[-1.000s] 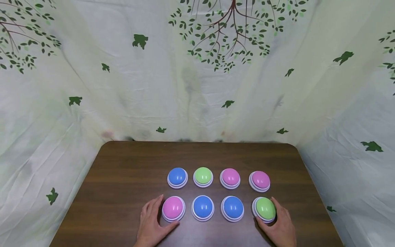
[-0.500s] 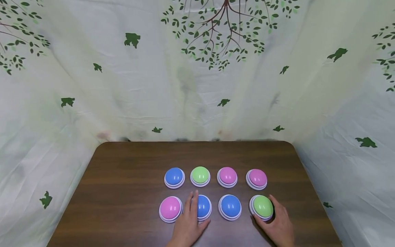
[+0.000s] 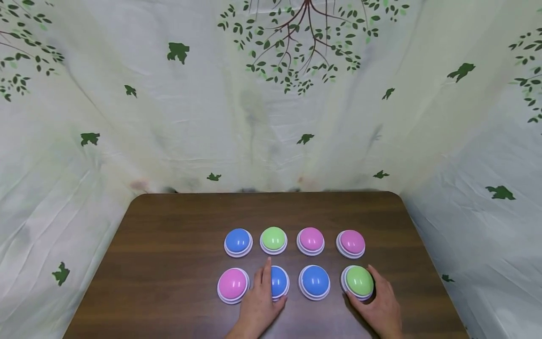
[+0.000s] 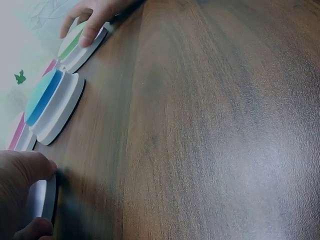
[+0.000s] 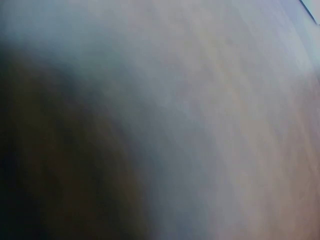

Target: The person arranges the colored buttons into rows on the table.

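Note:
In the head view two rows of domed push buttons with white bases stand on a brown wooden table (image 3: 178,263). My left hand (image 3: 259,301) grips a blue push button (image 3: 278,282) in the near row, its fingers covering the left side and its thumb at the lower right. In the left wrist view the thumb and another finger hold the white base (image 4: 49,195). At the near row's right end my right hand (image 3: 381,303) holds a green push button (image 3: 360,281) by its base, thumb in front and fingers along the right side. The right wrist view is blurred.
A pink push button (image 3: 232,284) lies left of the left hand, and another blue push button (image 3: 314,280) sits between the hands. Behind them stand blue (image 3: 237,240), green (image 3: 273,238) and two pink push buttons (image 3: 311,239). A leaf-printed cloth (image 3: 203,117) hangs around the table.
My left hand has moved right from the near pink push button to the blue one beside it. My right hand has stayed at the green push button. The head view has shifted slightly.

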`<state>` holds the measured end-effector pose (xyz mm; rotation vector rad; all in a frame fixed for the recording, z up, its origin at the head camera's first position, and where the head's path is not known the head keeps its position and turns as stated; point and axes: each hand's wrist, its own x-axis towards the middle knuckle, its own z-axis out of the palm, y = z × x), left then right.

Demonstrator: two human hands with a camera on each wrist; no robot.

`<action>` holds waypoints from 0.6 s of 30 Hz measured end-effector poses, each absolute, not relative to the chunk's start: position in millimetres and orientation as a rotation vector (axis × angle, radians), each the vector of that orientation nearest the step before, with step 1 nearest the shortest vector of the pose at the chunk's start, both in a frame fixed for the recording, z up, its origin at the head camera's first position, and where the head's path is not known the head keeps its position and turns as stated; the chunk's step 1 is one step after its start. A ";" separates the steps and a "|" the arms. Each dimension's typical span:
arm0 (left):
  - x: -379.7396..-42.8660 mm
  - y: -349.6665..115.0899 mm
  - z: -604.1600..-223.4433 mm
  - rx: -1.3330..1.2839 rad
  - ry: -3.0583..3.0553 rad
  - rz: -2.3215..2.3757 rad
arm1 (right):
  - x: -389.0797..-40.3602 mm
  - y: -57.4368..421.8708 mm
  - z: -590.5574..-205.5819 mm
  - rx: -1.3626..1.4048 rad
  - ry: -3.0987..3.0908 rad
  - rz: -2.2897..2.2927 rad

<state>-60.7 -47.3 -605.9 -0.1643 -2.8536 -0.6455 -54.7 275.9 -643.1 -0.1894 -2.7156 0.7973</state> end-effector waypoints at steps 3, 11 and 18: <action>-60.4 -44.4 -601.8 -0.127 -2.899 -0.613 | -54.9 276.2 -642.8 -0.186 -2.718 0.789; -67.9 -12.4 -576.4 -0.396 -2.920 -0.620 | -56.1 275.5 -643.4 -0.204 -2.721 0.789; -82.3 20.8 -577.1 -0.533 -3.026 -0.647 | -55.2 275.4 -645.2 -0.219 -2.724 0.780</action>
